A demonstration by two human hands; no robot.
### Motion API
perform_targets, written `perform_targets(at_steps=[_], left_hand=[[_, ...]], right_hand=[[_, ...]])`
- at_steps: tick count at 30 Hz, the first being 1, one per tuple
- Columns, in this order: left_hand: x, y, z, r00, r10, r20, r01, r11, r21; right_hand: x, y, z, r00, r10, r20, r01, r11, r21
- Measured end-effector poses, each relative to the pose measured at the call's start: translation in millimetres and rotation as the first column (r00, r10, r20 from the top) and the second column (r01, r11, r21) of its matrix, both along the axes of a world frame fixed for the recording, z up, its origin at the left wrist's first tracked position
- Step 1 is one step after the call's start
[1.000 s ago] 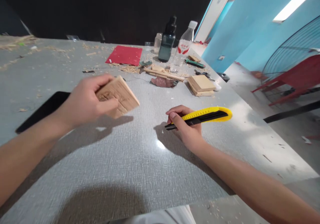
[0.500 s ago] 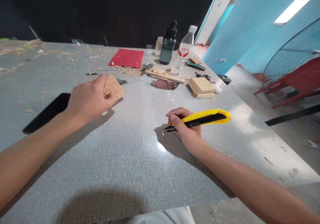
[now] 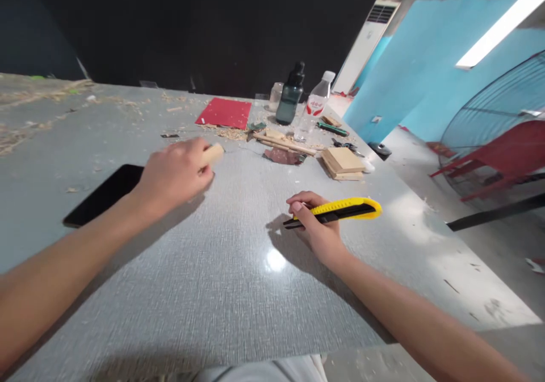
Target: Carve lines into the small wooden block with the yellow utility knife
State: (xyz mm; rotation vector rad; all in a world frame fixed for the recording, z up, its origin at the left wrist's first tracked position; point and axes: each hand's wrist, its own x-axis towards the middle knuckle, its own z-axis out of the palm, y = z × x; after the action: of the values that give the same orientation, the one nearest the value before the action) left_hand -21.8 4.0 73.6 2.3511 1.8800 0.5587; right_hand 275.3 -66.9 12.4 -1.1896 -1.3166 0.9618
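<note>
My left hand (image 3: 176, 169) is closed round a small piece of pale wood (image 3: 213, 154), held over the table; most of the piece is hidden by the fingers. In my right hand (image 3: 317, 223) lies a yellow and black utility knife (image 3: 351, 207), its dark tip pointing left, low over the table. I cannot make out whether the blade is out. Beside my left forearm a black phone (image 3: 104, 196) lies flat on the grey table (image 3: 204, 291).
Wooden blocks (image 3: 343, 160) are stacked at the right. Behind lie thin sticks (image 3: 283, 145), a red sheet (image 3: 225, 113) and wood shavings (image 3: 230, 134). A dark bottle (image 3: 290, 99) and a clear plastic bottle (image 3: 315, 105) stand at the back. A red chair (image 3: 506, 149) is off to the right.
My left hand has turned, so the wood piece shows as a narrow edge instead of a broad face. My right hand keeps its hold on the knife. The whole view has shifted slightly.
</note>
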Motion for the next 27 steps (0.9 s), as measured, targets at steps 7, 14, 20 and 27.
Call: perform_targets(at_steps=[7,14,20,27], left_hand=[[-4,-2,1.9,0.999,0.006,-0.044,0.0,0.99,0.142],[-4,-9,16.7,0.997,-0.011,-0.075,0.025,0.982,0.188],[-9,-24,40.6,0.988,-0.039,-0.147,0.076,0.964,0.253],[-11,-23,42.2,0.997,0.018,-0.075,0.008,0.943,0.332]], right_hand=[[4,1,2.5,0.986,0.161,-0.048,-0.164,0.984,-0.073],[10,9,39.9,0.932,0.18,-0.316,-0.25,0.948,-0.199],[24,-1,81.4,0.892,0.035,-0.452,-0.179,0.943,-0.28],[21,-13,73.7,0.897,-0.004,-0.442,-0.062,0.989,-0.135]])
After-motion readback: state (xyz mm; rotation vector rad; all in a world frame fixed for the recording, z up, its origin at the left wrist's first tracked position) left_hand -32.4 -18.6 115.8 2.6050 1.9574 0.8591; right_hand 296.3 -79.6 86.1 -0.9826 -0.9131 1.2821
